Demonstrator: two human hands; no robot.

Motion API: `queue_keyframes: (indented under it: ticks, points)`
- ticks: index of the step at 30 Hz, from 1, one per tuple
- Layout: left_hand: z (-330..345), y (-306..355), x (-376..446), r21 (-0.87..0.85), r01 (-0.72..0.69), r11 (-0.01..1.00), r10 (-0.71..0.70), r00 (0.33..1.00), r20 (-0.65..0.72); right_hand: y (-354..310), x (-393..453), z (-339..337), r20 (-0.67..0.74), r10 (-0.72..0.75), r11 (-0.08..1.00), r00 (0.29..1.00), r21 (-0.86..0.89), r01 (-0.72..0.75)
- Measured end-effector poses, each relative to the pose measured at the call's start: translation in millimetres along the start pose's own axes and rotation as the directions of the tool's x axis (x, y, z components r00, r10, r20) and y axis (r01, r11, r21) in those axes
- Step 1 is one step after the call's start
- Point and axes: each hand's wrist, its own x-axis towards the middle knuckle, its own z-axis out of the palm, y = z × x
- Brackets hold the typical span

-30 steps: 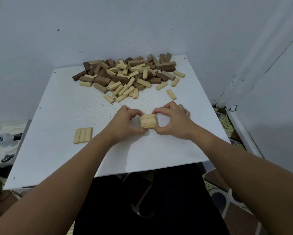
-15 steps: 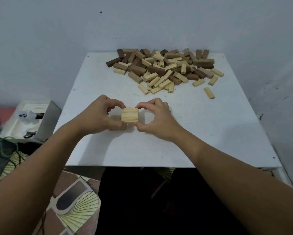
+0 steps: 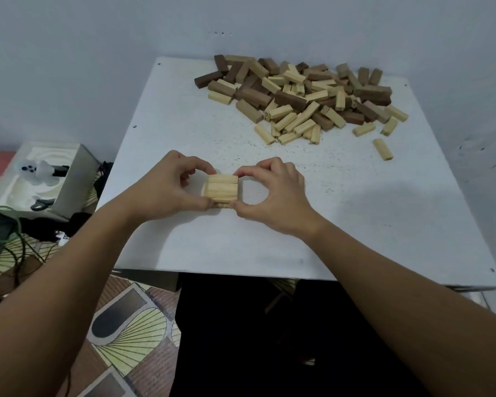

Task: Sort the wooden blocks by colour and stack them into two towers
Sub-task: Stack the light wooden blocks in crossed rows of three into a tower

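Three light wooden blocks [image 3: 222, 188] lie side by side as a layer, on top of another light layer whose edge shows just below it. My left hand [image 3: 171, 189] pinches the layer from the left with thumb and fingers. My right hand [image 3: 272, 193] pinches it from the right. Both hands sit on the white table [image 3: 355, 230] near its front left. At the far side a mixed pile of light and dark brown blocks [image 3: 301, 96] is heaped, with a few loose light blocks [image 3: 382, 149] to its right.
A grey wall rises close behind and to the right of the table. Left of the table, on the floor, a white box [image 3: 43, 179] holds a small ghost-like figure, with cables [image 3: 3, 227] beside it. Patterned floor shows below the front edge.
Both hands have carried the three-block layer leftwards and set it over the light blocks that lay at the front left. The camera has turned left, so the pile now appears further right.
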Motion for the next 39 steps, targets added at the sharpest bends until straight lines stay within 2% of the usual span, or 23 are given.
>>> queue_keyframes:
  ticks: [9, 21, 39]
  points:
    - [2.8, -7.5, -3.1, -0.054, -0.002, 0.999, 0.0, 1.0, -0.03, -0.3, -0.2, 0.6, 0.005, -0.009, 0.999, 1.0, -0.051, 0.009]
    - [-4.3, -13.8, -5.6, -0.174, 0.099, 0.98, -0.092, 0.995, 0.045, 0.4, -1.0, 2.3, 0.001, -0.016, 0.999, 1.0, -0.041, 0.017]
    - [-6.5, -13.0, -3.7, -0.165, 0.124, 0.978, -0.114, 0.991, 0.07, 0.3, -0.9, 1.3, 0.022, -0.018, 0.998, 1.0, -0.056, 0.019]
